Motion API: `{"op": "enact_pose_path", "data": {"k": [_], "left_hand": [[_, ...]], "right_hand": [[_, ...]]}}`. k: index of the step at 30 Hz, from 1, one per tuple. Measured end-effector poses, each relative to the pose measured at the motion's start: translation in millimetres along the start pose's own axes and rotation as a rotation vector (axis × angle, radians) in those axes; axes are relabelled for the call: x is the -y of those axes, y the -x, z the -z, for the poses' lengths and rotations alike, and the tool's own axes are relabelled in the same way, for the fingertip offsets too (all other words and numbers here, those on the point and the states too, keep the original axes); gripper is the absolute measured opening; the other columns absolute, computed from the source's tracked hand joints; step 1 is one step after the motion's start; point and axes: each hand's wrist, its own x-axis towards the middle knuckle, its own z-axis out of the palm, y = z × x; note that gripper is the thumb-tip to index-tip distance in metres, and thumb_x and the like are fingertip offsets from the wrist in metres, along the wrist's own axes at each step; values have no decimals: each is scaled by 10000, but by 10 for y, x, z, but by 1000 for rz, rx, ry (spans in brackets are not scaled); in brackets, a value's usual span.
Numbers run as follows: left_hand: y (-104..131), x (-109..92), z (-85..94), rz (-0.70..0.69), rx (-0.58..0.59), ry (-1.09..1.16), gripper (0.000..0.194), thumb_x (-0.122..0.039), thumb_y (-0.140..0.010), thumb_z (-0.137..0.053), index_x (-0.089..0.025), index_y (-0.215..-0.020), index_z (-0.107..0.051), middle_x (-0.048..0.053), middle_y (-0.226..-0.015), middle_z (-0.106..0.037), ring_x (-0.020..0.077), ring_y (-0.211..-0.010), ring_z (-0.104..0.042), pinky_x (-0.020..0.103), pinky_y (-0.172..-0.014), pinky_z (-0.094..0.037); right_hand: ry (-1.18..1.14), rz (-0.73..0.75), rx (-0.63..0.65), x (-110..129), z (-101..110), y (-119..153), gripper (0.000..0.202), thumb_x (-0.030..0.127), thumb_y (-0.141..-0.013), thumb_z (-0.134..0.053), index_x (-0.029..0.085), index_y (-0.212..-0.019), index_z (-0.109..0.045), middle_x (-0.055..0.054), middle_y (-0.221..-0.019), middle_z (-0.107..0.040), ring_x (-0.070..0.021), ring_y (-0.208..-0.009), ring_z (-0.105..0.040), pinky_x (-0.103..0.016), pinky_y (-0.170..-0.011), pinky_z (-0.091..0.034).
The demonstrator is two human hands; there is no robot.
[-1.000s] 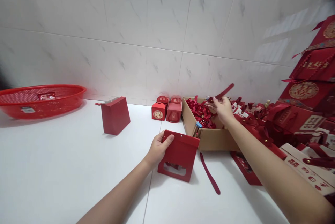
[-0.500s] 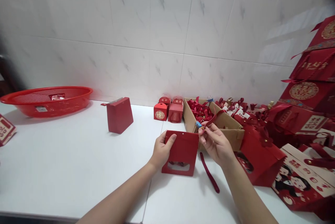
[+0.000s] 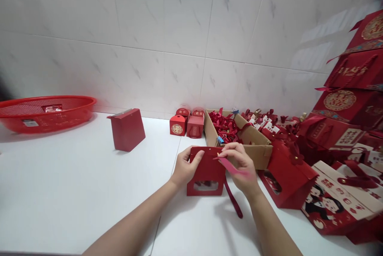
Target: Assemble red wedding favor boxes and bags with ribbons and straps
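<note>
Evidently the work is only partway along, as I read it through the head camera: the red box point(image 3: 207, 170) is folded up, standing on the worktop point(image 3: 89, 196) in front of the carton point(image 3: 257, 156), but the strap point(image 3: 230, 167) looks not yet fastened. I have the left hand point(image 3: 184, 167) gripping the box's upper left corner, and the right hand point(image 3: 241, 165) pinching the strap at its upper right; a gold glint there is too small for me to name. A loose strap point(image 3: 233, 201) lies just beside. The box at left point(image 3: 127, 130) shows no strap, so I judge it unfinished; the windowed box at right point(image 3: 291, 178) carries one with a gold stud. Around this I see a white, seamed surface, a tiled wall point(image 3: 134, 76) and a red basket point(image 3: 73, 116).
</note>
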Motion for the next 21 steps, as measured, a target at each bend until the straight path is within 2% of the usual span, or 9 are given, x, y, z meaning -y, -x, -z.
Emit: {"op": "enact_pose_path", "data": {"k": [3,7,14,21], "left_hand": [[45,-31,17,-46,27,-26,206,-349,-842,-571,-150,-844,-625,29,-787,-652,143,-705,-594,220,-623,-482],[105,-68,28,-111,71,-29,165,-305,-859,-557,-155,-850,-625,26,-808,-649,130,-719,-590,209,-644,-471],[133,-76,57,-189,129,-10,157,-275,-870,-543,-147,-842,-629,23,-758,-617,115,-675,-563,206,-616,-445],[178,-92,97,-196,131,-9,147,-274,-877,-539,-163,-857,-632,24,-783,-631,117,-690,-575,209,-618,-445]], "right_hand": [[136,46,43,-8,-13,6,129,172,-822,-611,264,-824,-701,-61,-1012,-521,-224,-996,-487,-417,-888,-388],[192,83,61,9,-53,23,169,133,-827,-595,269,-855,-691,-54,-1096,-512,-229,-1041,-463,-428,-897,-367],[189,181,56,66,-67,46,214,73,-842,-562,257,-879,-665,-39,-1051,-534,-198,-1006,-476,-367,-834,-394],[193,271,67,96,-61,56,228,33,-834,-540,231,-902,-630,-54,-998,-556,-219,-1020,-484,-426,-884,-409]]}}
